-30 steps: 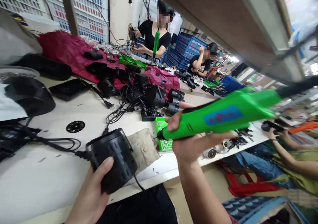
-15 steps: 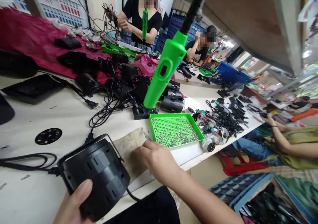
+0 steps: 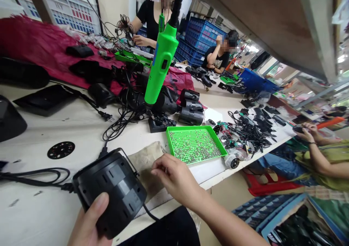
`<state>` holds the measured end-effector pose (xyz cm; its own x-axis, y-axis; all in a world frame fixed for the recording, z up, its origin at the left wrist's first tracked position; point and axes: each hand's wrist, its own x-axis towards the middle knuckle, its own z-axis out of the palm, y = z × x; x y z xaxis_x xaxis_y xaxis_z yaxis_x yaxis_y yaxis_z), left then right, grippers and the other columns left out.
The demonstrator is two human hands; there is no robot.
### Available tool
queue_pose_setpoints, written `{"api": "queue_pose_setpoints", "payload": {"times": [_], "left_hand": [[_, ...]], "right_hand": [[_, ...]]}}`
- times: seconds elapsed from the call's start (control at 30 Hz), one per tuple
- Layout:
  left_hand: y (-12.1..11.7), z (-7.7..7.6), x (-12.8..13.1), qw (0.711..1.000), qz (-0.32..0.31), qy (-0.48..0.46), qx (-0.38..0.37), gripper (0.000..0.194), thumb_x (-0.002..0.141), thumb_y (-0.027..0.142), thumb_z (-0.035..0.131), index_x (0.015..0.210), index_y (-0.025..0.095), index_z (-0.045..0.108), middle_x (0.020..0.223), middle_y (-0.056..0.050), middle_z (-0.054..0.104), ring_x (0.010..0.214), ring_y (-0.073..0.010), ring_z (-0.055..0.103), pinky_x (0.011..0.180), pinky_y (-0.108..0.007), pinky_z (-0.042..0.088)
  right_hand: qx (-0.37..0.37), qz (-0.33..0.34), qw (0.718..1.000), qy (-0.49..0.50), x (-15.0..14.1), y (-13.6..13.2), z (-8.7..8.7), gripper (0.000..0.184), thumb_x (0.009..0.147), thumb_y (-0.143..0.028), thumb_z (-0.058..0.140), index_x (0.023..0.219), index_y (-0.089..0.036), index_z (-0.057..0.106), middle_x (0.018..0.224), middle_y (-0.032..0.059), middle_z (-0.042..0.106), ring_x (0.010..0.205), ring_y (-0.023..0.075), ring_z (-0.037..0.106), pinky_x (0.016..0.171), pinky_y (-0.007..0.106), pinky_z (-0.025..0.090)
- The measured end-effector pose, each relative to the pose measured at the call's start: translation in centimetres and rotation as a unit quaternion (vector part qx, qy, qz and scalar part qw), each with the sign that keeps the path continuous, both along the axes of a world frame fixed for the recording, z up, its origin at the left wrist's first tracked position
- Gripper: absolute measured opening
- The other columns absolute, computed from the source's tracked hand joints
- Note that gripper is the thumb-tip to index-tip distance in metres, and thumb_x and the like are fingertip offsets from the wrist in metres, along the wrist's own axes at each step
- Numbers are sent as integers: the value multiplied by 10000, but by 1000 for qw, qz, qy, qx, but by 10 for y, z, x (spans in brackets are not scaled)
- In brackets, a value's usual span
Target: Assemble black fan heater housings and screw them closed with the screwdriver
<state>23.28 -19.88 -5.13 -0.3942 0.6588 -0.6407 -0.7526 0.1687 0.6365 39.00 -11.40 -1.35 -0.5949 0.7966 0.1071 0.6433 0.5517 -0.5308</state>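
Note:
My left hand [image 3: 89, 222] grips a round black plastic housing [image 3: 111, 189] with a power cord, resting at the near edge of the white table [image 3: 40, 209]. My right hand [image 3: 174, 177] hovers over a worn beige cloth pad [image 3: 145, 158] beside the housing, fingers curled together as in a pinch; what they hold is too small to see. A green screw tray [image 3: 195, 144] filled with small screws lies just right of that hand. A green electric screwdriver [image 3: 160, 62] hangs free from a cable above the table.
Black cords, housings and parts [image 3: 131, 93] clutter the table's middle on a red cloth [image 3: 40, 46]. A black perforated disc [image 3: 60, 150] lies to the left. Small parts [image 3: 245, 133] pile at the right. Two people sit across; another person's hands [image 3: 308, 129] work at the right.
One second ago my right hand held the green screwdriver; it let go, the tool swung up to hang, and the hand dropped to the cloth pad. The view shifted slightly.

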Motion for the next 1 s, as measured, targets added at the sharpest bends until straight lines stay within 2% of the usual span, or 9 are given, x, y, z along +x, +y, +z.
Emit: {"api": "queue_pose_setpoints", "payload": {"times": [0.1, 0.17, 0.3, 0.4, 0.57, 0.67, 0.77, 0.87, 1.0], "left_hand": [[0, -2, 1, 999, -8, -30, 21, 790, 529, 379, 847, 1282, 366, 612, 1160, 14, 730, 1264, -366, 526, 967, -432, 523], [1, 0, 1, 999, -7, -27, 29, 771, 537, 370, 845, 1273, 369, 615, 1177, 25, 723, 1262, -351, 531, 967, -410, 525], [5, 12, 3, 998, 17, -55, 10, 878, 436, 313, 885, 1270, 322, 613, 1136, 15, 737, 1230, -339, 559, 973, -387, 520], [7, 17, 3, 996, 34, -83, 4, 923, 367, 257, 900, 1248, 281, 625, 1071, 5, 755, 1197, -337, 581, 976, -382, 517], [7, 13, 3, 995, 31, -93, 29, 851, 409, 240, 884, 1221, 285, 636, 1064, 14, 755, 1173, -313, 600, 982, -383, 512], [5, 12, 3, 995, 31, -94, 34, 798, 431, 242, 870, 1197, 266, 648, 1049, 8, 756, 1179, -315, 596, 977, -403, 518], [4, 16, 3, 995, 52, -76, 25, 756, 398, 242, 873, 1130, 252, 683, 983, 12, 766, 1200, -323, 581, 958, -398, 535], [6, 20, 3, 995, 73, -68, 19, 707, 377, 257, 879, 1063, 262, 709, 961, 27, 768, 1254, -307, 539, 941, -350, 545], [8, 21, 4, 995, 76, -66, 26, 693, 358, 239, 887, 1030, 275, 717, 979, 54, 766, 1276, -284, 523, 947, -306, 537]], "right_hand": [[-76, -11, 974, 215, -9, -11, 9, 88, 920, -197, 622, 833, -186, 629, 801, 11, 658, 745, 142, 614, 672, 240, 474], [-91, -4, 961, 263, -15, -18, 7, 102, 913, -229, 628, 820, -188, 645, 796, 22, 667, 749, 154, 620, 685, 263, 481], [-78, -4, 947, 311, -19, -24, -3, 94, 904, -238, 630, 837, -196, 682, 800, 38, 684, 761, 170, 640, 707, 301, 519], [-44, 16, 942, 331, -16, -26, -8, 112, 907, -190, 613, 941, -193, 720, 837, 64, 695, 800, 183, 659, 722, 318, 554], [49, 63, 948, 308, -12, -29, -12, 251, 921, -117, 565, 1125, -174, 699, 894, 103, 700, 829, 189, 679, 717, 306, 586], [66, 61, 942, 323, -13, -32, -17, 295, 920, -101, 561, 1165, -201, 691, 909, 92, 701, 837, 173, 678, 726, 285, 586], [-18, 25, 926, 377, -15, -37, -22, 271, 922, -162, 593, 1150, -237, 719, 946, 85, 698, 891, 176, 677, 796, 305, 576], [-143, -10, 889, 435, -17, -44, -28, 227, 942, -336, 600, 1116, -300, 742, 1029, 73, 686, 976, 196, 665, 898, 361, 548], [-199, -21, 871, 449, -20, -48, -31, 275, 938, -448, 585, 1136, -328, 733, 1104, 73, 657, 1051, 217, 628, 965, 402, 505]]}}
